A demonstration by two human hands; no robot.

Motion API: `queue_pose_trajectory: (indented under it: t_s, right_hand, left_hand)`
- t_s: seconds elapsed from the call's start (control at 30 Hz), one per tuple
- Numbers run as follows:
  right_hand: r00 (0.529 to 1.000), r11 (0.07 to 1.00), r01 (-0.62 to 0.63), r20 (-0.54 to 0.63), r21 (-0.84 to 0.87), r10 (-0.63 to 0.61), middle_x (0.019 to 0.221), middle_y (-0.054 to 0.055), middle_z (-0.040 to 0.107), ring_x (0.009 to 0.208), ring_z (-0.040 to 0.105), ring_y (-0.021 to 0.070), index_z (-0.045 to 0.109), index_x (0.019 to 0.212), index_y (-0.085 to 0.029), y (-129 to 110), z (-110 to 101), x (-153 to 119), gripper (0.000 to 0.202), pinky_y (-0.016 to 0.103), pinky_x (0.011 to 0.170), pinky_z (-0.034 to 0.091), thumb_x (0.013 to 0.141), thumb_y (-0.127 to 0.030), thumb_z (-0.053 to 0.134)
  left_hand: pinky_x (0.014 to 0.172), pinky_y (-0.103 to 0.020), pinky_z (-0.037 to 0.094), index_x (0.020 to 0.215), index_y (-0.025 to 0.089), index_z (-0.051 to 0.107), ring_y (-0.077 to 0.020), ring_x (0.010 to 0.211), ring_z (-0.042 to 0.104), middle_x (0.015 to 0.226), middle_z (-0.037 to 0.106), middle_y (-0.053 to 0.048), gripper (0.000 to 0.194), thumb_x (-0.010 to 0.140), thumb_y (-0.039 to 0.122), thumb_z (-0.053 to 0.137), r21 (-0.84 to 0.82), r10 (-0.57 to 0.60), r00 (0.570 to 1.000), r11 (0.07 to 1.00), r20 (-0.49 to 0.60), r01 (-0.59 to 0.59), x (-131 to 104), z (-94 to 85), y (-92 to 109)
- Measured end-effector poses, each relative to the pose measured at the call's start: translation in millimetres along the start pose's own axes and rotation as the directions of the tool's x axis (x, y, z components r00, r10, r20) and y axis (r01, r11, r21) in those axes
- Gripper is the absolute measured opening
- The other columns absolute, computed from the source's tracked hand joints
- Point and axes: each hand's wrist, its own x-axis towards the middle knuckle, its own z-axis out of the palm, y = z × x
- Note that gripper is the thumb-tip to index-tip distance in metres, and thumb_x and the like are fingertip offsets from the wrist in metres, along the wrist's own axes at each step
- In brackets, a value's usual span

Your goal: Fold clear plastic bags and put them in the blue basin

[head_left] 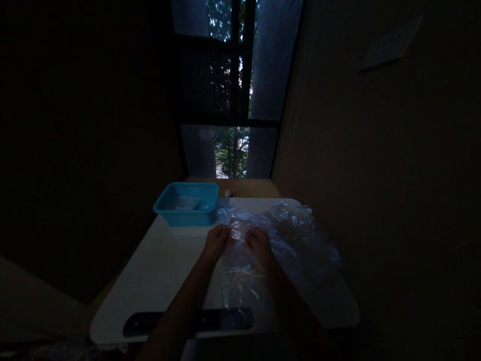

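Observation:
Between my two hands, near the middle of the white table, a clear plastic bag (pixel 238 228) is held up by its sides. My left hand (pixel 219 238) pinches its left edge, and my right hand (pixel 257 240) pinches its right edge. More clear plastic bags (pixel 296 230) lie in a crumpled heap to the right and under my hands, and some stretch down toward the near edge. A blue basin (pixel 190 216) stands left of my hands, with a clear plastic piece (pixel 187 203) inside it.
The white table (pixel 158 265) has a dark handle slot (pixel 143 323) along its near edge. A small pink and white object (pixel 230 193) sits on the ledge behind, below the window. Walls stand close on both sides, and a cord loop (pixel 288 150) hangs at the right.

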Motion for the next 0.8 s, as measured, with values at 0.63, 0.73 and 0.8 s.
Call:
queue_pose_trajectory:
  t_s: [0.63, 0.73, 0.8]
  right_hand:
    - [0.999, 0.999, -0.023, -0.029, 0.040, 0.024, 0.040, -0.007, 0.039, 0.034, 0.034, 0.0040, 0.041, 0.052, -0.017, 2.8, 1.1, 0.8, 0.025, 0.017, 0.035, 0.024, 0.069, -0.034, 0.048]
    - [0.999, 0.999, -0.021, -0.030, 0.047, 0.022, 0.040, -0.007, 0.039, 0.035, 0.034, 0.0040, 0.042, 0.054, -0.017, 4.7, 1.1, 1.5, 0.024, 0.017, 0.035, 0.024, 0.068, -0.035, 0.049]
    - [0.999, 0.999, -0.020, -0.030, 0.040, 0.021, 0.040, -0.007, 0.039, 0.035, 0.034, 0.0041, 0.042, 0.053, -0.017, 5.3, 0.4, 1.7, 0.025, 0.018, 0.036, 0.024, 0.068, -0.036, 0.049]
  left_hand:
    - [0.043, -0.021, 0.039, 0.062, 0.015, 0.052, -0.0108, 0.040, 0.051, 0.045, 0.056, 0.002, 0.026, 0.065, 0.040, 0.054, 0.039, 0.041, 0.999, 0.998, 0.016, -0.042, 0.9, 0.9, 0.2]
    - [0.044, -0.021, 0.039, 0.061, 0.015, 0.052, -0.0105, 0.040, 0.051, 0.045, 0.056, 0.002, 0.027, 0.066, 0.041, 0.053, 0.053, 0.052, 0.998, 0.997, 0.020, -0.053, -0.4, 1.4, 2.4]
    - [0.044, -0.021, 0.039, 0.060, 0.015, 0.052, -0.0102, 0.040, 0.050, 0.045, 0.056, 0.002, 0.027, 0.066, 0.041, 0.053, 0.050, 0.048, 0.999, 0.998, 0.021, -0.049, -1.1, 1.7, 3.5]
